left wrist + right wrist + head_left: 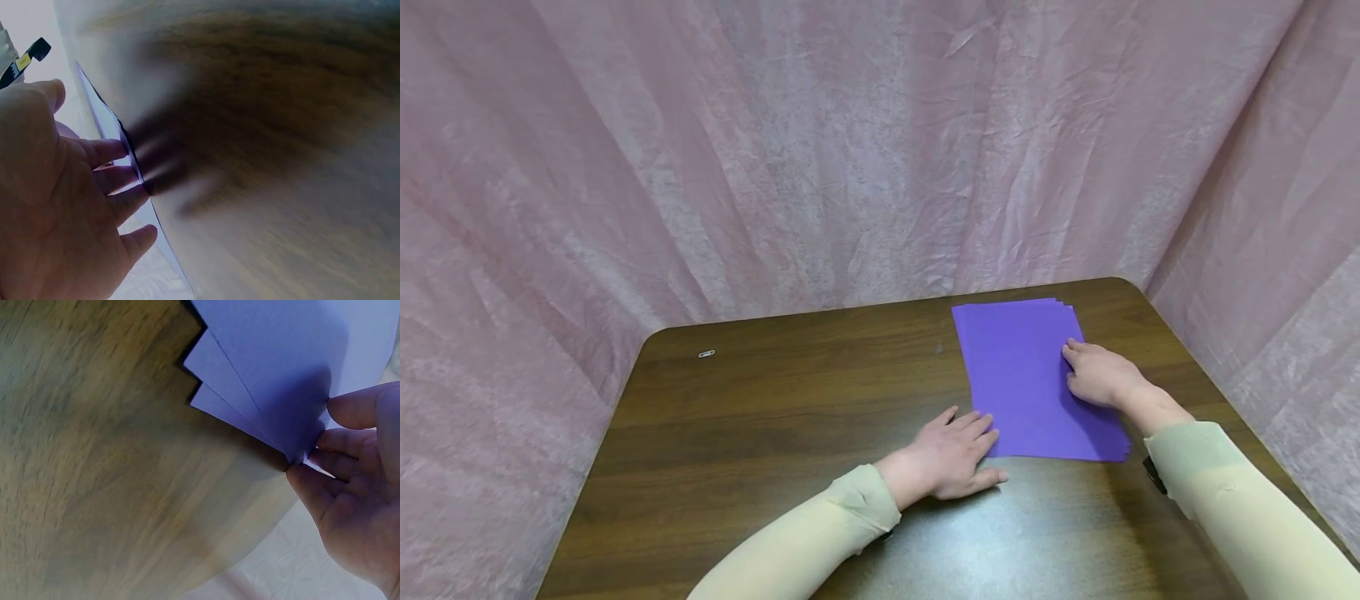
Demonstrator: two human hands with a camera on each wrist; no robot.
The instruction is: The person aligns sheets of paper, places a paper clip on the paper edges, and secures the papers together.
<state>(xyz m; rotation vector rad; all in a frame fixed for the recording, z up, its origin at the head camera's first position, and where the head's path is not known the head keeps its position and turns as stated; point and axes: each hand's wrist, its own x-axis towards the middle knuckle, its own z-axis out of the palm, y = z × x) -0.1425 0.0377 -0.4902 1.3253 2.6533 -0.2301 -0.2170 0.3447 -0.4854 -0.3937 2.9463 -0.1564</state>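
Observation:
In the head view, a stack of purple paper (1018, 367) lies on the wooden table, its sheets slightly fanned at the corners. My left hand (951, 458) rests at the stack's lower left edge, fingers spread and fairly straight, thumb on the wood. The left wrist view shows the fingertips (134, 195) meeting the paper's edge. On the opposite side, my right hand (1101, 375) touches the stack's right edge. From the right wrist, its thumb (353, 407) reaches the purple surface while the other fingertips meet the edge; the sheets' corners stand apart in steps.
A small paper clip (707, 354) lies near the far left corner of the brown table (760, 417). Pink curtains (820, 167) hang behind the table and along both sides.

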